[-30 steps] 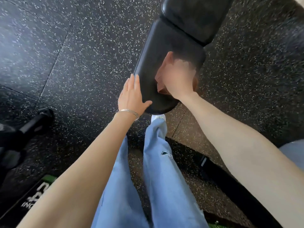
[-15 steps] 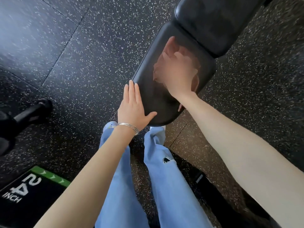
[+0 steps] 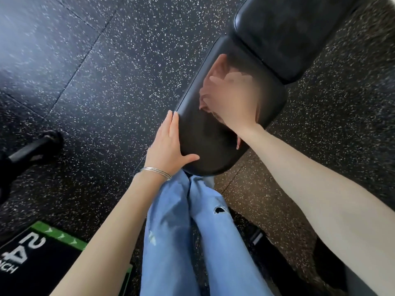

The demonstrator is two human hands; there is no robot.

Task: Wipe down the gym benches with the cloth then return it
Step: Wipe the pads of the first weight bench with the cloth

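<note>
A black padded bench runs up to the right, with its seat pad (image 3: 205, 137) nearest me and the back pad (image 3: 288, 33) beyond. My right hand (image 3: 233, 103) presses a pinkish-brown cloth (image 3: 218, 67) onto the middle of the seat; the hand is motion-blurred. Cloth shows past the fingers and a corner of it under my wrist. My left hand (image 3: 168, 144) lies flat against the seat's left edge, fingers straight, thumb on top of the pad.
Speckled black rubber floor (image 3: 106, 82) surrounds the bench. A black handle of some equipment (image 3: 34, 146) lies at the left. A black box marked "24 INCH" with a green edge (image 3: 32, 253) sits bottom left. My legs in blue jeans (image 3: 171, 231) stand at the seat's near end.
My right hand has slid the cloth along the seat, away from its near end toward the back pad. My left hand stays on the seat's left edge.
</note>
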